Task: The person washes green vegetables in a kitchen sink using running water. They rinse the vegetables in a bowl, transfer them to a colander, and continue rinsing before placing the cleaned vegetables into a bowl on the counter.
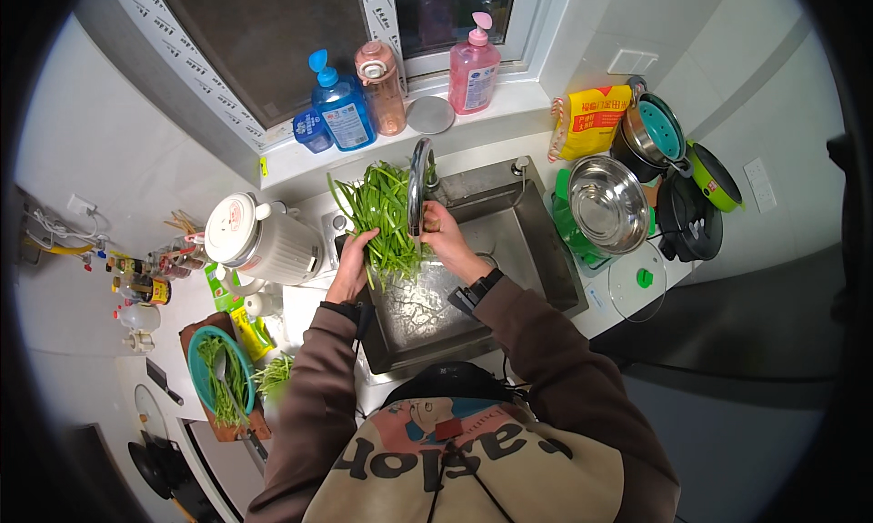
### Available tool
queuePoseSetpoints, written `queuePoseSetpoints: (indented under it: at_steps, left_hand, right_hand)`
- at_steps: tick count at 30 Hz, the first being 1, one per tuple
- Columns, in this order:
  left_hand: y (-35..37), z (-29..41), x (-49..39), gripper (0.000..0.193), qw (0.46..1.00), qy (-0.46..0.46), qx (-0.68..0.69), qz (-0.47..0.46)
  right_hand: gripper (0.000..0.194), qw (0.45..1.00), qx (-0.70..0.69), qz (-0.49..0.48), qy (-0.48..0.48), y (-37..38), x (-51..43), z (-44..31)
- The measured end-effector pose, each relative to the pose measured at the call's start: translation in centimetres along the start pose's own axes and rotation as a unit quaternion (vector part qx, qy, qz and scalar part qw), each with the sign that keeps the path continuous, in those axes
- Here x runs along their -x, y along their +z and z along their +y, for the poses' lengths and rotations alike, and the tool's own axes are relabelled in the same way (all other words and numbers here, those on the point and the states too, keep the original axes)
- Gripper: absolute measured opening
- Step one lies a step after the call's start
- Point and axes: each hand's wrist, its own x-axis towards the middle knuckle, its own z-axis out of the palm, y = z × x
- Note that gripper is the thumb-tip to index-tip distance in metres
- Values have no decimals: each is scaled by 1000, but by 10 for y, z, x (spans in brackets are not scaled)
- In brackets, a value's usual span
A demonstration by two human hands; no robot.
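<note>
My left hand point(353, 262) holds a large bunch of long-stemmed leafy greens point(385, 216) over the left side of a stainless steel sink point(470, 305), its thumb lying across the stems. On the right, my right hand point(447, 240) curls its fingers beside the bunch, pinching a bit of green; the curved chrome faucet point(415, 189) partly hides the fingertips. The spout comes down between my hands, in front of the greens. Under them, the sink floor glistens with water.
At the left stand a white lidded pitcher-like appliance point(276, 243) and a teal basin point(198, 366) with cut greens and a spoon. Pump bottles point(341, 114) line the windowsill. To the right are a steel bowl point(609, 206), a glass lid point(638, 291) and stacked pots point(689, 216).
</note>
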Motion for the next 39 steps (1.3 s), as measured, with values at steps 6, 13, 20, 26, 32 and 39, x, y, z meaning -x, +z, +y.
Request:
queuePoseSetpoints:
  at_steps: [6, 13, 20, 26, 32, 39]
  left_hand:
    - [4, -3, 4, 29, 999, -27, -19, -36]
    - [36, -34, 0, 43, 993, -72, -84, -42]
    - [45, -65, 15, 35, 995, -74, -30, -56]
    - [19, -76, 32, 39, 988, -140, 58, -25]
    - [-12, -82, 64, 45, 976, -174, 129, -13]
    - [-32, -80, 79, 45, 968, -169, 187, -10]
  right_hand:
    - [49, 1000, 12, -8, -18, -11, 13, 3]
    - [50, 999, 29, 34, -8, -44, 44, -22]
    - [33, 998, -31, 31, 50, -67, 62, 5]
    - [26, 969, -69, 170, 167, -59, 73, 13]
    - [18, 964, -37, 147, 217, -29, 81, 14]
    - [15, 984, 17, 72, 164, -16, 69, 59]
